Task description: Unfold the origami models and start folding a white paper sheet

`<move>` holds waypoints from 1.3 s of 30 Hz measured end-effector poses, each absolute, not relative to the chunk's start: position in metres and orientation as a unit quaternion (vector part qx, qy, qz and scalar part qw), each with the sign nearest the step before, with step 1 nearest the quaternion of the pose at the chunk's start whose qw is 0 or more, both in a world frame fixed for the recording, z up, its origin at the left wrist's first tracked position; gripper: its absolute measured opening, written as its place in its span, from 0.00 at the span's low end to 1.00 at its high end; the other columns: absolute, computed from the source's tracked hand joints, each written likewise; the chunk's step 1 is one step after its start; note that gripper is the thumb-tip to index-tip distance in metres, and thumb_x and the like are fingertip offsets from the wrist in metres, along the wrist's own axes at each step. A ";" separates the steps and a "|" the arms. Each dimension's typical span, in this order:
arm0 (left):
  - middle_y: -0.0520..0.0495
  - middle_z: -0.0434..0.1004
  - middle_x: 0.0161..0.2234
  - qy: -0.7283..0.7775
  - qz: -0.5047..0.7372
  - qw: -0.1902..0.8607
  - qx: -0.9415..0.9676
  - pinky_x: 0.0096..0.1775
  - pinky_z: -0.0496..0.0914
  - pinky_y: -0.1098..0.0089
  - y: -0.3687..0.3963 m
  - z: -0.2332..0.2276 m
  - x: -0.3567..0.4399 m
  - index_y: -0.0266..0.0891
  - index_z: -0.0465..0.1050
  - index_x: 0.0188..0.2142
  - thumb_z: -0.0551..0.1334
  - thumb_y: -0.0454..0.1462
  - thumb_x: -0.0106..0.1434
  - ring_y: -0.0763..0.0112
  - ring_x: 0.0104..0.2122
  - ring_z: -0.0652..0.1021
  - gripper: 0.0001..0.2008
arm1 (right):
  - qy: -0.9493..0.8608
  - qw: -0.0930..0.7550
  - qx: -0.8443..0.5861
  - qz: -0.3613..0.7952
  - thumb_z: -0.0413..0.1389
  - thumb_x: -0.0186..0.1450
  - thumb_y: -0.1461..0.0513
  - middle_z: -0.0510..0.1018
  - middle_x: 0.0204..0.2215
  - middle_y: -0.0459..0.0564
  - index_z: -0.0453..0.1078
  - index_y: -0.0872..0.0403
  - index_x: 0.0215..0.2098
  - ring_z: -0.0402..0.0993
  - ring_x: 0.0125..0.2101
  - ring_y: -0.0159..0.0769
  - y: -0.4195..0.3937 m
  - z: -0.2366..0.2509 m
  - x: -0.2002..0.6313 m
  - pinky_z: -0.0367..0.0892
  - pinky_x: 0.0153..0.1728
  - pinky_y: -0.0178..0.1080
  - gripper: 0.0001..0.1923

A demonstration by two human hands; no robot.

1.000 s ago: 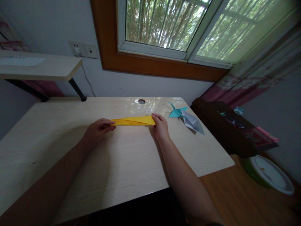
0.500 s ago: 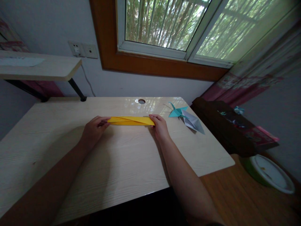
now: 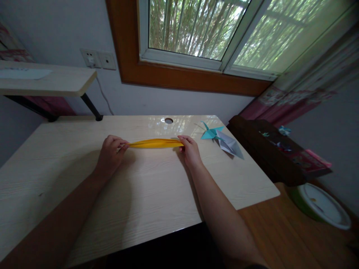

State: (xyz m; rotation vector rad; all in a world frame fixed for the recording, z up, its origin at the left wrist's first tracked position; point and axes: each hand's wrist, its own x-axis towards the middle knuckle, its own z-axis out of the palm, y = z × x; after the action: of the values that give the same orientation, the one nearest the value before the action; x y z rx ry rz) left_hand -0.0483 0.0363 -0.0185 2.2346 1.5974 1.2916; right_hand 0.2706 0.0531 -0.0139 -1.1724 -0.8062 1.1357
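Observation:
A long, narrow piece of folded yellow paper (image 3: 155, 143) stretches sideways between my hands, above the pale wooden desk (image 3: 159, 186). My left hand (image 3: 112, 149) pinches its left end between thumb and fingers. At the right end, my right hand (image 3: 190, 149) grips the paper, thumb and fingers closed. The middle of the strip bulges a little, with its folds running lengthwise, and tapers toward the left. Both end tips are partly hidden by my fingers.
A teal origami crane (image 3: 210, 132) and a grey folded paper boat (image 3: 229, 144) lie at the desk's right side. A raised shelf (image 3: 47, 87) stands at the back left. Beyond the right edge are a dark brown cabinet (image 3: 252, 149) and a green-and-white bin (image 3: 322, 205).
The yellow paper has gone from a flat band with a diagonal fold line to a slimmer, bulging shape, narrower at its left end. My hands have barely shifted.

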 end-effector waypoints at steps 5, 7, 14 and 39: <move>0.46 0.73 0.37 0.526 0.428 0.057 0.733 0.47 0.68 0.59 0.039 -0.021 -0.050 0.42 0.73 0.36 0.59 0.43 0.68 0.61 0.39 0.73 0.09 | -0.358 0.637 -0.511 0.453 0.62 0.57 0.52 0.68 0.20 0.40 0.76 0.53 0.38 0.59 0.19 0.26 0.056 -0.018 0.273 0.52 0.18 0.31 0.16; 0.45 0.74 0.37 0.536 0.421 0.060 0.729 0.46 0.69 0.59 0.038 -0.020 -0.050 0.41 0.72 0.36 0.58 0.42 0.68 0.61 0.39 0.73 0.09 | -0.386 0.643 -0.526 0.401 0.62 0.59 0.51 0.64 0.19 0.38 0.75 0.53 0.40 0.58 0.19 0.27 0.055 -0.019 0.274 0.52 0.20 0.32 0.16; 0.45 0.75 0.40 0.565 0.414 0.104 0.706 0.46 0.70 0.60 0.034 -0.017 -0.048 0.41 0.72 0.39 0.57 0.43 0.68 0.61 0.40 0.75 0.09 | -0.568 0.591 -0.541 0.188 0.64 0.61 0.51 0.72 0.43 0.50 0.77 0.50 0.45 0.70 0.39 0.37 0.048 -0.012 0.273 0.68 0.40 0.40 0.17; 0.51 0.81 0.36 0.616 0.465 0.275 0.573 0.36 0.71 0.68 0.036 -0.014 -0.050 0.44 0.75 0.39 0.69 0.46 0.56 0.66 0.35 0.79 0.14 | -0.607 0.545 -0.514 0.267 0.62 0.63 0.52 0.81 0.36 0.48 0.79 0.49 0.36 0.74 0.40 0.42 0.056 -0.030 0.275 0.68 0.41 0.42 0.11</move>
State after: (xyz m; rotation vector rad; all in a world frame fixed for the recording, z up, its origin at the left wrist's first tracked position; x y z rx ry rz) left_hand -0.0499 0.0357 -0.0145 1.5400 1.6569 1.2495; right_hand 0.2750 0.0560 -0.0300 -1.2183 -1.4405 0.6324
